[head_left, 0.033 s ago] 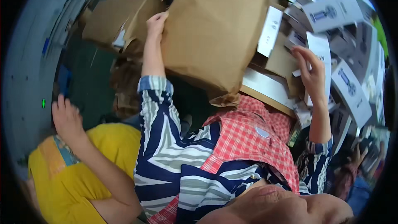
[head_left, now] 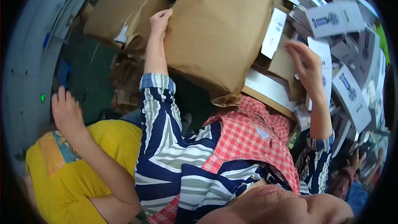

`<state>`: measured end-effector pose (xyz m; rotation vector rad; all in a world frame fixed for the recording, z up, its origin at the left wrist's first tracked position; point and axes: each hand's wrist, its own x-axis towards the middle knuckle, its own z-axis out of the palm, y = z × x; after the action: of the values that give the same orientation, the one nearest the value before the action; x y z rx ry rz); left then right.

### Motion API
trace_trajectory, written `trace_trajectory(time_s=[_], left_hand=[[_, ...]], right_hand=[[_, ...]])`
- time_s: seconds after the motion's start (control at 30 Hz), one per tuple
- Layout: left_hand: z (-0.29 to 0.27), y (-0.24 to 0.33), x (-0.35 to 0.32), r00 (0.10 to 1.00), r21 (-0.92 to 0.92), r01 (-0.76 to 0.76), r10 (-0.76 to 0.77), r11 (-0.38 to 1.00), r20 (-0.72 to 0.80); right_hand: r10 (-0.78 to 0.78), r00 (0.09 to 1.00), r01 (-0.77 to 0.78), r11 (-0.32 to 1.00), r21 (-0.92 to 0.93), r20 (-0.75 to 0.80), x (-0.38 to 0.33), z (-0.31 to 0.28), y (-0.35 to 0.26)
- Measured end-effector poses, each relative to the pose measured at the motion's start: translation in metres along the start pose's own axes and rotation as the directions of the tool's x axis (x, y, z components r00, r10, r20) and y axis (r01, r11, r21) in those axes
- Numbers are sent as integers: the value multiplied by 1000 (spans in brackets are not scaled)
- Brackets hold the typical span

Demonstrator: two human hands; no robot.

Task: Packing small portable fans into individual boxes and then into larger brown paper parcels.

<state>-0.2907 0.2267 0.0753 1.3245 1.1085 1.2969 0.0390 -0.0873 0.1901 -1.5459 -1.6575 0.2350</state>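
Note:
A large piece of brown kraft paper [head_left: 219, 33] spans the upper middle, crumpled at its near end. My left hand [head_left: 159, 24] is closed on its left edge, the fingertips partly hidden. To the right, my right hand [head_left: 306, 60] is raised with bent fingers apart and nothing visible in them. It hovers over an opened brown cardboard flap [head_left: 282, 60] beside a white box panel [head_left: 274, 33]. Below that hand lies a flat white surface with a brown edge [head_left: 269, 89].
White printed boxes [head_left: 335, 18] pile up on the right. A brown carton [head_left: 124, 14] stands at far left, above crumpled brown paper [head_left: 126, 83]. A co-worker in a yellow shirt [head_left: 103, 141] sits close on my left, one hand [head_left: 68, 110] raised. Another person's hand [head_left: 356, 159] shows at lower right.
My right hand has shifted slightly left, its fingers a little more bent. My left hand keeps its hold on the kraft paper. The whole view has shifted a little.

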Motion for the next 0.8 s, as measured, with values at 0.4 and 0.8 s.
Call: trace_trajectory(time_s=[0.4, 0.8], left_hand=[[8, 31, -52, 991, 184, 47, -70, 982, 117], [-2, 46, -65, 992, 65, 123, -124, 990, 9]], right_hand=[[-429, 872, 466, 875, -131, 238, 149, 203, -34], [-152, 823, 325, 916, -234, 548, 195, 243, -52]])
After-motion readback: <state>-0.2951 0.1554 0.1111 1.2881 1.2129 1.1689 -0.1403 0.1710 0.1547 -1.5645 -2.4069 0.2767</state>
